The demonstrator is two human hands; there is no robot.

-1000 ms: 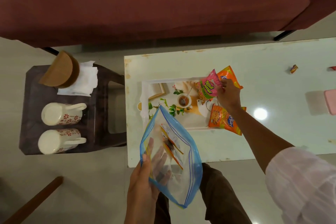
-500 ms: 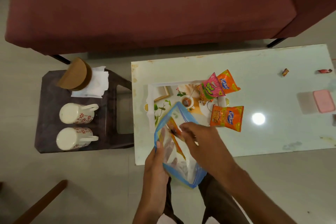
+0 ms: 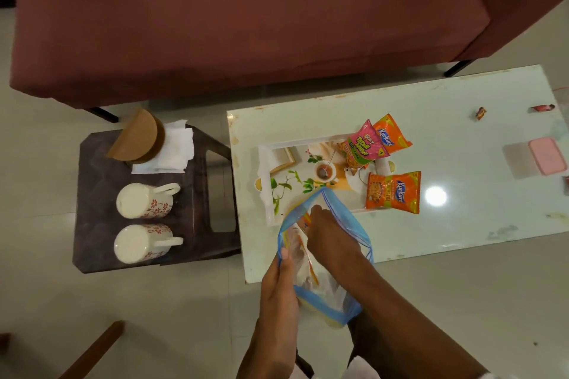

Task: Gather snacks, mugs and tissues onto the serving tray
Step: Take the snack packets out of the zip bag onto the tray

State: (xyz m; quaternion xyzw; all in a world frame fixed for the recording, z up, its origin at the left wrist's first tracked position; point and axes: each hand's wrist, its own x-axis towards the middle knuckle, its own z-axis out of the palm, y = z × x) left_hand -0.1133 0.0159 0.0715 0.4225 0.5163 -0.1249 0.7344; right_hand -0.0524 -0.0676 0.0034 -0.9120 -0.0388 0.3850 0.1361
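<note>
The left hand (image 3: pixel 278 283) pinched the bag (image 3: pixel 340 209) at its left rim, mouth held toward the tray (image 3: pixel 265 163) just beyond. The right hand (image 3: pixel 331 237) reached inside, fingers hidden, so its grip could not be determined. Packets (image 3: pixel 304 220) lay lengthwise beneath it. On the tray were two "Kurkure" packs (image 3: pixel 392 191) and a pink pack (image 3: pixel 360 146) marked "Tedhe Medhe", "50% free".

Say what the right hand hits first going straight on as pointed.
Likely the small packets inside the blue-edged zip bag, whose mouth the right hand reaches into; depth is unclear.
</note>
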